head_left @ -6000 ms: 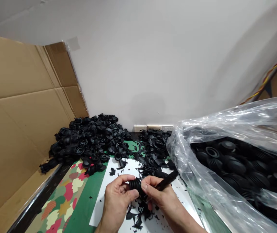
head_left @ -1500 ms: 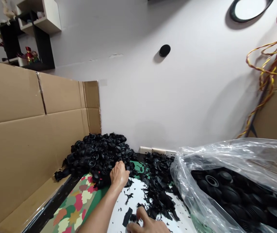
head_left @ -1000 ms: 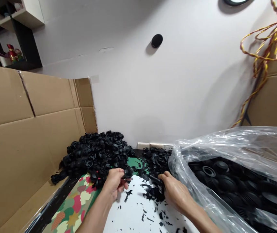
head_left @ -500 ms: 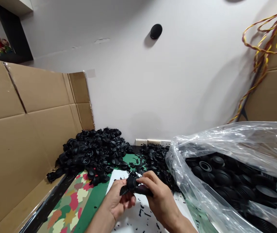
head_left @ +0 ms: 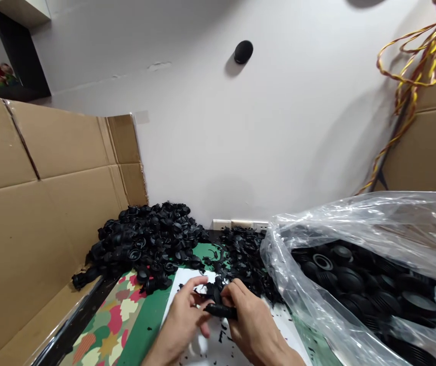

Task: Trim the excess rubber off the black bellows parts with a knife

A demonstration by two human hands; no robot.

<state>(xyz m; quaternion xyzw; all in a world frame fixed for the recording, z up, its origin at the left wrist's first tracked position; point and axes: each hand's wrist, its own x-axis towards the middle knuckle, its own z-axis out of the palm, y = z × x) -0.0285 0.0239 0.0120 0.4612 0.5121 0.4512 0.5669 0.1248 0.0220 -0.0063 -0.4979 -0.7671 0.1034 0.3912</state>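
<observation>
A black ribbed rubber part (head_left: 213,292) is held up between my hands over a white sheet (head_left: 198,351). My right hand (head_left: 251,316) pinches it from the right with thumb and forefinger. Below it, a dark elongated black piece (head_left: 221,310) juts out from the same hand; its kind is unclear. My left hand (head_left: 184,314) is at the part's left side, fingers curved and spread apart around it. Whether its fingertips touch the part is hard to see. Black trimmings lie scattered on the sheet.
Heaped black rubber parts (head_left: 156,231) lie at the left back by a cardboard panel (head_left: 68,213). Black scraps (head_left: 246,254) are piled behind my hands. On the right, a clear plastic bag (head_left: 282,254) holds more ribbed parts (head_left: 349,279). Sockets (head_left: 221,224) line the wall's foot.
My left fingers have loosened and spread from around the part. The part has turned in my right fingers, and the elongated piece now points further left below it.
</observation>
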